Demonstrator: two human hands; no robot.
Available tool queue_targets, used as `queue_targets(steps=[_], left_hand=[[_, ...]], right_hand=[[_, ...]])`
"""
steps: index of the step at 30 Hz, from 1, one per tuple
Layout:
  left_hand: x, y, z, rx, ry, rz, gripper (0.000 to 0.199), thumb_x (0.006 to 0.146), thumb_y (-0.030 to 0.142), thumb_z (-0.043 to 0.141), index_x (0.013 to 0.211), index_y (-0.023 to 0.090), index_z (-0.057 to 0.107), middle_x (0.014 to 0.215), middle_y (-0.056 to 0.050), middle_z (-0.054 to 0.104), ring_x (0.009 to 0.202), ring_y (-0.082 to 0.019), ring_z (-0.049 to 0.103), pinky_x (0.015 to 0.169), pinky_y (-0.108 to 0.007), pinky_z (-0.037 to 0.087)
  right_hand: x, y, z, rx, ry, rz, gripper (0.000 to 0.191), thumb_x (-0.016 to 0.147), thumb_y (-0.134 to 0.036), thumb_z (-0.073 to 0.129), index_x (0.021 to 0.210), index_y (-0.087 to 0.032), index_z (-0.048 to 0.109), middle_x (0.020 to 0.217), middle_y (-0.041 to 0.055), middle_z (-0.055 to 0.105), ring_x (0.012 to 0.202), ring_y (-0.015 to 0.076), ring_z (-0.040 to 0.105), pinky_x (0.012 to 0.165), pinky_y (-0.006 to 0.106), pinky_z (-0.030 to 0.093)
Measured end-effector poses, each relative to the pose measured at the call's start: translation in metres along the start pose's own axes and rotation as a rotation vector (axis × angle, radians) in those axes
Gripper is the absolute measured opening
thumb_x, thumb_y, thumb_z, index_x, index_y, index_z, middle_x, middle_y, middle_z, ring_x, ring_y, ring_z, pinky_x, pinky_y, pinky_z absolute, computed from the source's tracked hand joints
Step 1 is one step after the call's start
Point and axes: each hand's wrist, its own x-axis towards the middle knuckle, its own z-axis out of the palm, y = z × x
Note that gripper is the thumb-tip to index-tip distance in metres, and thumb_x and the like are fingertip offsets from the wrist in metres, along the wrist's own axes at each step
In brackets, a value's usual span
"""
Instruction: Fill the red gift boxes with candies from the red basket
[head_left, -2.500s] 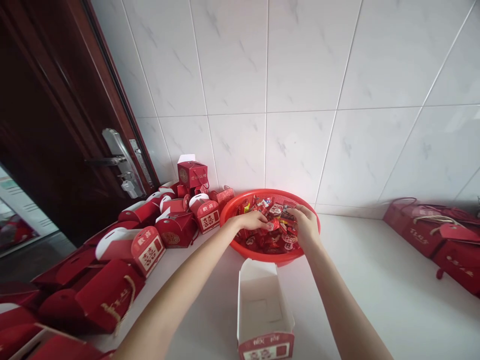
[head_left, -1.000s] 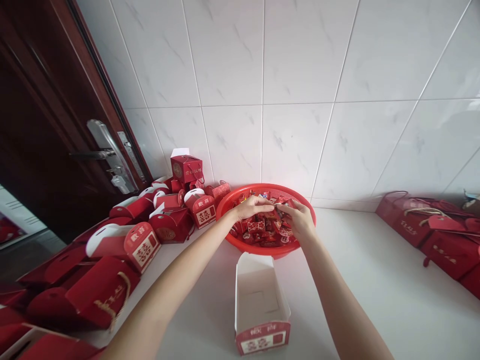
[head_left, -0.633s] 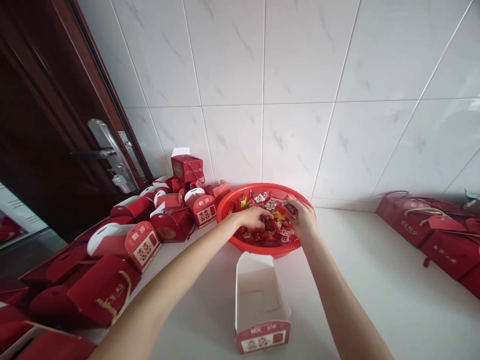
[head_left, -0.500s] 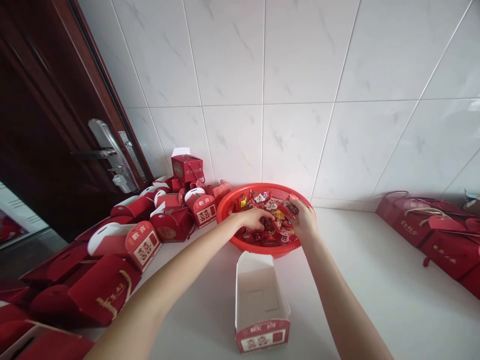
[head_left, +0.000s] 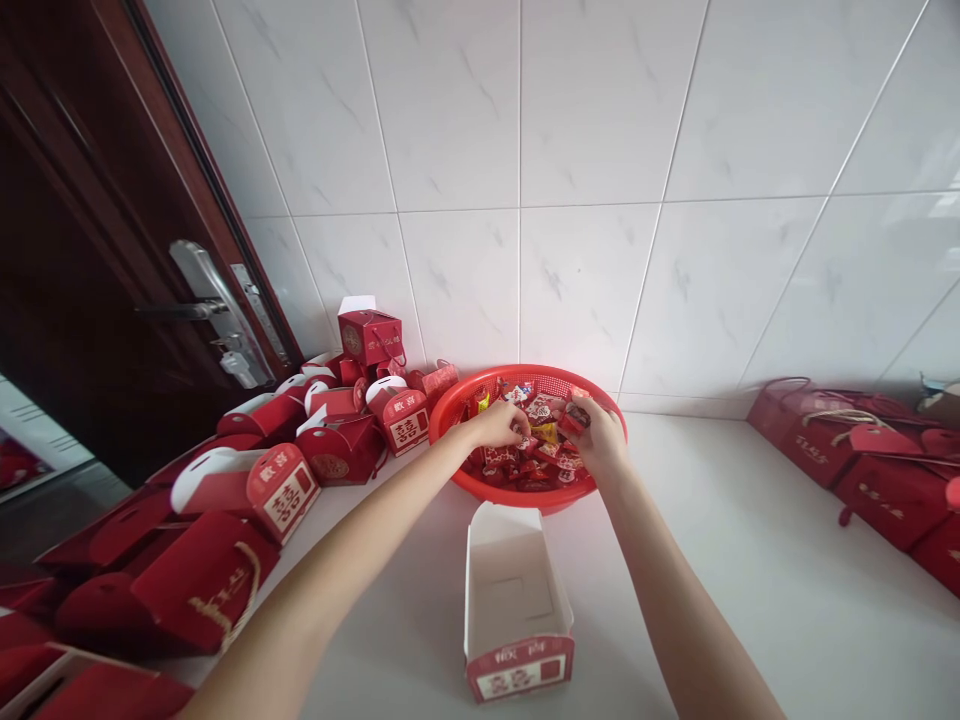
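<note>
A red plastic basket [head_left: 517, 492] full of wrapped candies [head_left: 540, 468] stands against the wall. Over its left part is my left hand [head_left: 501, 424], its fingers curled down among the sweets; whatever lies in them is hidden. At the basket's right side my right hand [head_left: 602, 436] grips a dark red wrapped candy [head_left: 576, 416] between thumb and fingers. Between my forearms, in front of the basket, an open red-and-white gift box [head_left: 513, 603] rests on the white table; its bottom is bare.
Many red gift boxes [head_left: 289, 490] crowd the left side, some stacked. More red boxes with cord handles [head_left: 847, 450] stand at the right. Behind is a tiled wall [head_left: 592, 280], with a dark door [head_left: 90, 250] at the left.
My left hand has lifted slightly and shifted left, its fingers drawing together. My right hand keeps its candy at the basket's right side. The view has shifted a little.
</note>
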Motion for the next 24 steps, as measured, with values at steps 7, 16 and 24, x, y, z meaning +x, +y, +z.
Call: queue_targets(steps=[7,16,24], left_hand=[[0.000,0.000,-0.004,-0.034,0.209,0.020,0.024,0.072,0.009,0.064,0.089,0.019,0.077,0.096,-0.002,0.079,0.096,-0.023,0.070,0.091,-0.031,0.053],[0.003,-0.004,-0.004,-0.053,0.435,-0.045,0.030,0.074,0.002,0.060,0.092,0.019,0.076,0.107,-0.004,0.077,0.104,-0.021,0.069,0.096,-0.031,0.053],[0.001,-0.007,-0.011,0.051,0.543,-0.269,0.025,0.081,0.007,0.055,0.084,0.019,0.076,0.102,-0.007,0.077,0.098,-0.023,0.069,0.092,-0.033,0.051]], right_hand=[[0.000,0.000,-0.002,-0.037,-0.049,-0.008,0.012,0.062,-0.029,0.077,0.064,-0.022,0.067,0.075,0.0045,0.076,0.074,0.0212,0.069,0.058,0.029,0.055],[0.001,-0.001,-0.002,-0.027,-0.078,0.036,0.014,0.067,-0.029,0.079,0.068,-0.022,0.067,0.076,0.0039,0.075,0.075,0.0212,0.071,0.065,0.031,0.059],[0.007,0.004,-0.004,0.027,-0.067,0.008,0.012,0.064,-0.021,0.077,0.062,-0.020,0.065,0.075,0.0068,0.074,0.077,0.0203,0.072,0.073,0.029,0.061]])
